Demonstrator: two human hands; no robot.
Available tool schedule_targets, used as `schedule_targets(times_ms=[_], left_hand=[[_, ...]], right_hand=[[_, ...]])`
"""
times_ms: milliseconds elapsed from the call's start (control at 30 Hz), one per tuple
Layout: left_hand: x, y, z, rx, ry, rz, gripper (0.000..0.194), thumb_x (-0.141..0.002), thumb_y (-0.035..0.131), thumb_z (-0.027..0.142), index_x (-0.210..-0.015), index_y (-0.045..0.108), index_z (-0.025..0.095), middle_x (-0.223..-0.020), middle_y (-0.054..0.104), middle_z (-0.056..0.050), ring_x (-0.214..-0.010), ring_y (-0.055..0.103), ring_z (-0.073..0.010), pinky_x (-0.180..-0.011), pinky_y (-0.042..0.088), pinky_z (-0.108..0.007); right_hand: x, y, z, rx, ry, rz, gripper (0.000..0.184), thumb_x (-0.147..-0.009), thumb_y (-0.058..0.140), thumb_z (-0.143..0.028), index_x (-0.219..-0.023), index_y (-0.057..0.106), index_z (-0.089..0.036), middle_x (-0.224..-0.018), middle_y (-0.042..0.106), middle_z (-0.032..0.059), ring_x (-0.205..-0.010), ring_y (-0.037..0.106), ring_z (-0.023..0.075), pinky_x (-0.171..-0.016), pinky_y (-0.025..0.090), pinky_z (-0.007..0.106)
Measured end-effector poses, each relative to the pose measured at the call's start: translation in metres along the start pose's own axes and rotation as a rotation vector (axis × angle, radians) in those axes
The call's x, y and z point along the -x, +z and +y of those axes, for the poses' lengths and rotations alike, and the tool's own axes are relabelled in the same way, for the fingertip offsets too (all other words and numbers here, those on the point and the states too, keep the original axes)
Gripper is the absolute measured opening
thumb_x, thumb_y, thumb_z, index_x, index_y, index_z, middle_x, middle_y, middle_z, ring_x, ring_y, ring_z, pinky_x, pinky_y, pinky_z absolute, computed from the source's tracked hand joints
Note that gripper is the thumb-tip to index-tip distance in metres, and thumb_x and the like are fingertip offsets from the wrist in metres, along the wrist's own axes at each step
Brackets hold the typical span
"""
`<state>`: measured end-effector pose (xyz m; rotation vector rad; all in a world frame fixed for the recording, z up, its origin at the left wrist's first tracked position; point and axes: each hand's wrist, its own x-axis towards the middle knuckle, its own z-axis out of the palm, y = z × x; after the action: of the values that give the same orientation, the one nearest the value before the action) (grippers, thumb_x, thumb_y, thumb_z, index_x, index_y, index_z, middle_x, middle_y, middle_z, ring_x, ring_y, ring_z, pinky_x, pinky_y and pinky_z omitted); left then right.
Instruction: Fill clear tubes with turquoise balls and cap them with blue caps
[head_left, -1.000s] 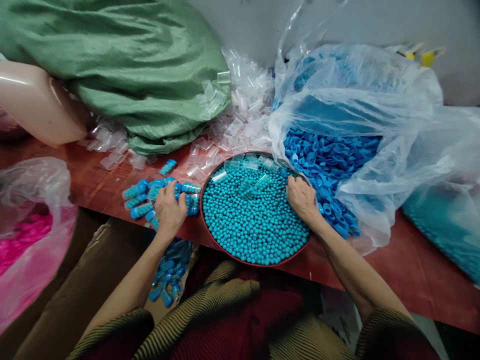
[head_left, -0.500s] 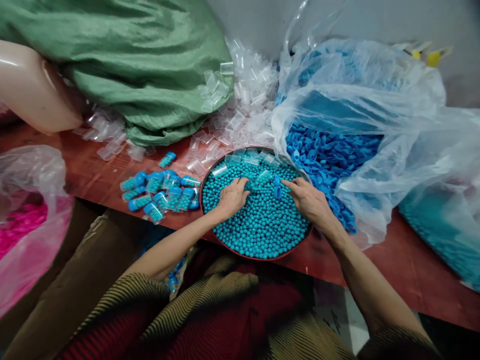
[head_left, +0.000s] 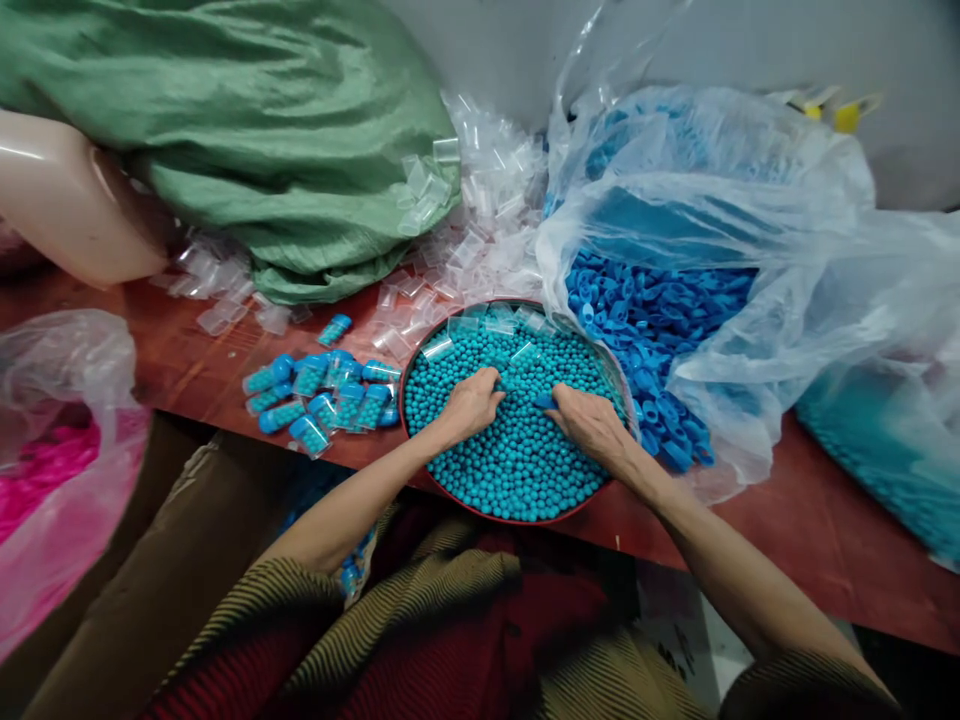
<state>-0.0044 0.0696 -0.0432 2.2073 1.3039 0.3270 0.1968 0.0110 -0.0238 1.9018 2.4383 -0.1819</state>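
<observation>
L hand (head_left: 474,402) is at the teal beads (head_left: 517,470) in the red tub (head_left: 525,521), can't tell its grip, & R hand (head_left: 589,420), apart from it, pinches a blue cap (head_left: 546,402) there, so prob. scoop time, w/ cap needing a straight push next.

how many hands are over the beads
2: the left hand over the left side of the round tray, and the right hand over its right side, holding a blue piece. No other hand shows.
</observation>
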Motion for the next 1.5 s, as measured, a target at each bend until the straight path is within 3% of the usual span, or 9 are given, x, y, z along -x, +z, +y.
schedule_targets(times_ms=[67,167,300,400,533,867,1133,1333,1500], left_hand=[[-0.003,-0.001,-0.003,0.104,0.008,-0.025,0.019,-0.085,0.050,0.021,-0.102,0.054,0.016,-0.089,0.062,-0.007,-0.086,0.060,-0.0215,-0.080,0.046,-0.034],[-0.006,0.000,-0.006,0.326,0.028,-0.054,0.018,-0.083,0.050,0.020,-0.100,0.053,0.017,-0.081,0.059,-0.002,-0.078,0.058,-0.0167,-0.075,0.047,-0.031],[-0.003,0.001,-0.006,0.700,-0.060,-0.162,0.014,-0.081,0.049,0.027,-0.091,0.048,0.017,-0.073,0.051,0.004,-0.061,0.054,-0.0106,-0.053,0.047,-0.022],[0.004,-0.001,-0.001,0.915,-0.124,-0.224,0.022,-0.081,0.050,0.036,-0.091,0.043,0.018,-0.075,0.051,0.003,-0.056,0.056,-0.0096,-0.042,0.043,-0.019],[0.011,-0.004,0.006,1.001,-0.129,-0.231,0.033,-0.079,0.055,0.039,-0.101,0.042,0.018,-0.074,0.054,0.004,-0.050,0.055,-0.0072,-0.038,0.039,-0.016],[0.021,-0.005,0.018,0.971,-0.148,-0.188,0.062,-0.076,0.057,0.023,-0.134,0.036,0.017,-0.063,0.051,0.007,-0.043,0.047,-0.0045,-0.037,0.034,-0.014],[0.026,-0.006,0.024,1.061,-0.162,-0.109,0.043,-0.074,0.057,0.024,-0.117,0.048,0.020,-0.068,0.049,0.006,-0.044,0.043,-0.0028,-0.039,0.035,-0.015],[0.026,-0.002,0.027,1.010,-0.187,-0.042,0.039,-0.075,0.056,0.024,-0.113,0.048,0.020,-0.080,0.053,0.003,-0.045,0.041,-0.0017,-0.039,0.036,-0.015],[0.028,-0.006,0.018,0.958,-0.145,-0.194,0.040,-0.077,0.053,0.025,-0.116,0.044,0.019,-0.069,0.049,0.006,-0.041,0.045,-0.0042,-0.037,0.035,-0.016]], right_hand=[[-0.006,0.003,-0.002,-0.172,0.093,0.100,0.024,-0.090,0.047,-0.030,-0.106,0.056,-0.015,-0.086,0.067,0.0082,-0.078,0.062,0.0206,-0.065,0.040,0.027],[-0.018,0.007,-0.011,-0.387,0.070,0.242,0.030,-0.093,0.040,-0.028,-0.117,0.054,-0.017,-0.100,0.067,0.0093,-0.093,0.062,0.0205,-0.078,0.045,0.029],[-0.025,0.007,-0.025,-0.642,-0.033,0.241,0.033,-0.092,0.037,-0.025,-0.115,0.058,-0.017,-0.101,0.066,0.0095,-0.095,0.061,0.0201,-0.084,0.046,0.033],[-0.024,0.007,-0.027,-0.925,0.010,0.201,0.030,-0.089,0.044,-0.033,-0.108,0.061,-0.018,-0.089,0.067,0.0054,-0.080,0.062,0.0174,-0.074,0.049,0.031],[-0.022,0.008,-0.024,-1.202,0.148,0.198,0.029,-0.082,0.053,-0.043,-0.092,0.063,-0.018,-0.066,0.060,-0.0018,-0.057,0.054,0.0123,-0.053,0.045,0.024],[-0.011,0.004,-0.039,-1.200,0.265,0.267,0.021,-0.079,0.056,-0.037,-0.075,0.067,-0.019,-0.055,0.056,-0.0023,-0.052,0.050,0.0121,-0.051,0.041,0.024],[-0.003,-0.001,-0.040,-1.016,0.070,0.294,0.024,-0.083,0.051,-0.029,-0.092,0.072,-0.021,-0.073,0.068,0.0013,-0.065,0.060,0.0155,-0.065,0.047,0.028],[-0.001,0.008,-0.038,-1.117,0.091,0.265,0.025,-0.083,0.051,-0.031,-0.098,0.069,-0.021,-0.082,0.068,0.0027,-0.073,0.061,0.0162,-0.070,0.049,0.029],[0.000,0.005,-0.016,-1.216,0.032,0.088,0.033,-0.076,0.059,-0.030,-0.107,0.066,-0.020,-0.094,0.066,0.0042,-0.070,0.060,0.0141,-0.066,0.052,0.031]])
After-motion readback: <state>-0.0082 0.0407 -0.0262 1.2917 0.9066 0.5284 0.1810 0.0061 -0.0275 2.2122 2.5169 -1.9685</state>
